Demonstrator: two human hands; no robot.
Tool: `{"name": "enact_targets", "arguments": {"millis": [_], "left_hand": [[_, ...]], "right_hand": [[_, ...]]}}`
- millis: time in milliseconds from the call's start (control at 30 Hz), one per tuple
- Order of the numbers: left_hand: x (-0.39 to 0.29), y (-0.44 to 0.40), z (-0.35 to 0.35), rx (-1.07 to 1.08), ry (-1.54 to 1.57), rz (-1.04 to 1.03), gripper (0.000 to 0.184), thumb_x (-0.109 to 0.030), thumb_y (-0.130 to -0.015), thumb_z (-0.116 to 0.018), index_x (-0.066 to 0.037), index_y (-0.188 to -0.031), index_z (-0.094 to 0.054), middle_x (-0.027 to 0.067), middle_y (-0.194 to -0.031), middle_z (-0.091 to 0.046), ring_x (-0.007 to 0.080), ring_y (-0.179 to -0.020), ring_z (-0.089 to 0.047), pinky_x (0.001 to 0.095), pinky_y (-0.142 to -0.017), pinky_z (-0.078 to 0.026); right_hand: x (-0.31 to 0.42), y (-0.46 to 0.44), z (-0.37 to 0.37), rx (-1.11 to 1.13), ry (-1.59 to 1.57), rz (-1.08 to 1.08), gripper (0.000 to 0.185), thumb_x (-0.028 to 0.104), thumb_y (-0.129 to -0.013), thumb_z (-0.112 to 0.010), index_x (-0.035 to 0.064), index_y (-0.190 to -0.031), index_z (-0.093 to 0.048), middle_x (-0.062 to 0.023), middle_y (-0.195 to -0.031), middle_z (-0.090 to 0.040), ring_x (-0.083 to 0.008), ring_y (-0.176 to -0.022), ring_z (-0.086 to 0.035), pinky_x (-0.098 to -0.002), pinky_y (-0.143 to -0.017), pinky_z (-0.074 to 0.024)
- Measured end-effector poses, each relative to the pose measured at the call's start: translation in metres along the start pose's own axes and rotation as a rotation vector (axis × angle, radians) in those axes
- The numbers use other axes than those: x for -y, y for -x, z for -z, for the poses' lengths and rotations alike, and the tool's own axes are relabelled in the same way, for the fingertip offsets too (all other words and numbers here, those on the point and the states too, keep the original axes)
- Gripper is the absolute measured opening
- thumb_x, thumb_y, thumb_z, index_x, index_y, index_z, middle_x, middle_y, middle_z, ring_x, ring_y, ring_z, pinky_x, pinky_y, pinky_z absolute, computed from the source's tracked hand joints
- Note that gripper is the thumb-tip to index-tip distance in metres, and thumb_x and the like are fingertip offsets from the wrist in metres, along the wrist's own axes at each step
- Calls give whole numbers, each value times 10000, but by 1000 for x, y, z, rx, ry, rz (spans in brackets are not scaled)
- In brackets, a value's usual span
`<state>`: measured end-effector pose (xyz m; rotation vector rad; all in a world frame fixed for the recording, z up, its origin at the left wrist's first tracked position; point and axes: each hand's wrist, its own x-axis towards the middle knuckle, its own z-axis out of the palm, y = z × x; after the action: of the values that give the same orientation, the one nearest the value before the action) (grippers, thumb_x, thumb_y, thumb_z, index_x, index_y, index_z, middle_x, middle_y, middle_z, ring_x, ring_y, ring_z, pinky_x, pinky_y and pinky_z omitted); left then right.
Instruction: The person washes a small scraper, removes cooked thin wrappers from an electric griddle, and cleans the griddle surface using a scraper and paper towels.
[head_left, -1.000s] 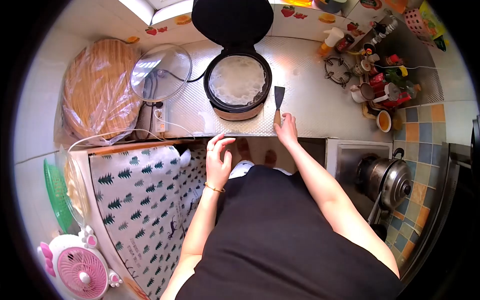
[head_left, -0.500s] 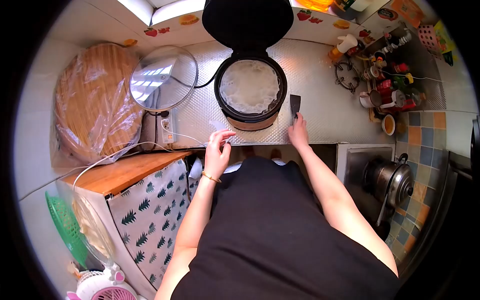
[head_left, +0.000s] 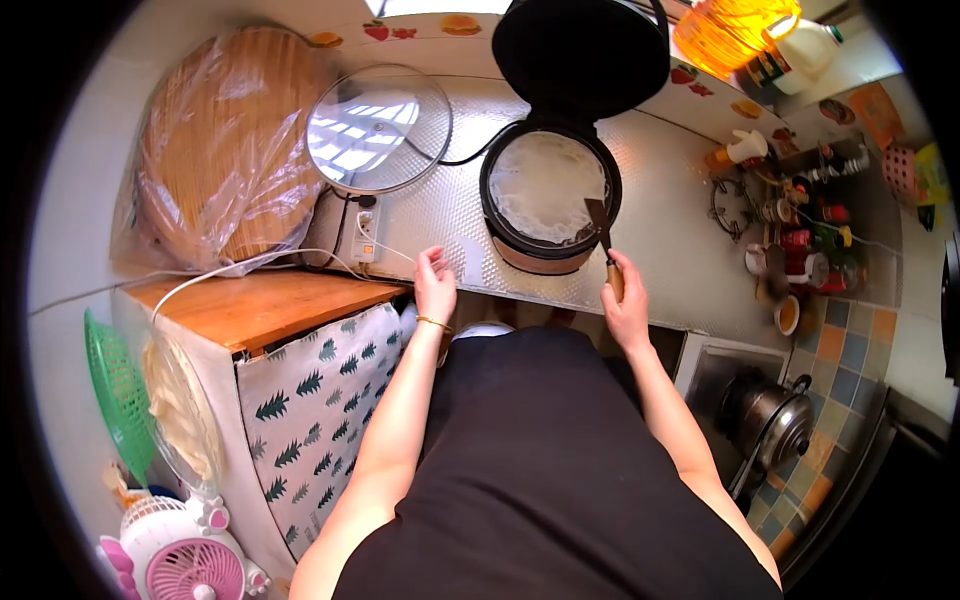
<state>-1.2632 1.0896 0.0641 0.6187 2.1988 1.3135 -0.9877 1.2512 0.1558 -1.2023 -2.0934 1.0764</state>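
My right hand (head_left: 627,303) is closed round the wooden handle of a spatula (head_left: 598,218). The spatula's dark flat blade is over the right rim of a round electric griddle (head_left: 548,262); whether it touches is unclear. In the griddle's pan lies a pale, thin flatbread (head_left: 548,188) with a lacy, uneven edge. The black griddle lid (head_left: 580,55) stands raised at the back. My left hand (head_left: 435,285), a bracelet at its wrist, hovers by the counter's front edge, left of the griddle. Its fingers are loosely bent and apart, with nothing visible in them.
A glass lid (head_left: 379,128) and a power strip (head_left: 366,235) lie left of the griddle. Farther left leans a plastic-wrapped wooden board (head_left: 225,150). Bottles (head_left: 800,240) and a burner ring (head_left: 733,208) are at right, above a lidded pot (head_left: 785,425).
My right hand has lifted the spatula off the counter and brought its blade to the griddle's right rim. My left hand has drawn slightly away from the griddle. The camera view has shifted.
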Motion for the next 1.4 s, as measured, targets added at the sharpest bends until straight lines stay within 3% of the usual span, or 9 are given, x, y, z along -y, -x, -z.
{"name": "enact_targets", "arguments": {"millis": [133,300,533,733,900,1033,1133,1267,1400], "left_hand": [[24,-18,26,-233,-79,11,511,52,-752,-547,-19,-1244,-434,186,-1217,-468,279,-1059,-549,369,-921,-465],[40,-32,33,-435,-106,64,571,33,-743,-544,20,-1285,-367,247,-1248,-437,344,-1122,-502,418,-1012,-392],[49,-48,23,-438,-372,250,767,-46,-732,-585,82,-1398,-227,308,-1408,-309,437,-1311,-300,479,-1124,-210],[48,-77,20,-587,-381,242,809,-88,-707,-649,61,-1390,-241,276,-1417,-304,436,-1334,-254,472,-1117,-218],[44,-124,36,-726,-536,176,778,-159,-655,-745,9,-1318,-375,231,-1341,-434,377,-1261,-400,469,-1077,-297],[35,-158,42,-542,-810,488,686,-310,-708,-728,-83,-1291,-445,100,-1355,-473,283,-1309,-370,518,-1084,-262],[20,-173,49,-417,-831,621,614,-308,-726,-711,-89,-1249,-475,100,-1349,-488,263,-1314,-371,554,-1087,-243],[20,-182,59,-318,-922,607,728,-418,-685,-771,-151,-1301,-490,69,-1330,-536,250,-1275,-460,572,-1111,-229],[35,-181,59,-310,-904,586,626,-346,-725,-759,-187,-1279,-515,74,-1264,-591,260,-1181,-557,589,-1102,-231]], "right_hand": [[18,-9,-28,175,-86,52,487,57,-804,-518,68,-1289,-488,-154,-1124,-579,-267,-1046,-566,-346,-948,-425],[46,-28,-74,416,-121,10,534,125,-820,-551,105,-1327,-384,-194,-1042,-599,-363,-930,-614,-404,-813,-482],[54,-48,-125,552,6,115,495,153,-828,-529,44,-1289,-384,-238,-1166,-556,-408,-1024,-575,-449,-852,-468],[52,-52,-122,594,-8,121,484,144,-831,-529,34,-1280,-386,-227,-1205,-547,-393,-1076,-562,-430,-891,-462],[50,-49,-107,595,4,43,482,127,-831,-528,18,-1278,-385,-224,-1225,-542,-383,-1107,-553,-415,-909,-460],[35,-40,-94,561,-33,-1,475,112,-831,-528,14,-1275,-388,-231,-1209,-541,-386,-1100,-554,-417,-902,-460],[29,-32,-80,521,-75,-35,471,107,-836,-532,20,-1276,-386,-228,-1192,-545,-389,-1096,-553,-414,-907,-452],[19,-20,-60,453,-105,-96,467,105,-845,-535,34,-1281,-384,-223,-1200,-535,-382,-1118,-536,-406,-928,-436],[-6,-4,-51,291,-86,-120,477,102,-851,-539,47,-1292,-366,-221,-1147,-540,-383,-1030,-569,-413,-877,-454]]}}
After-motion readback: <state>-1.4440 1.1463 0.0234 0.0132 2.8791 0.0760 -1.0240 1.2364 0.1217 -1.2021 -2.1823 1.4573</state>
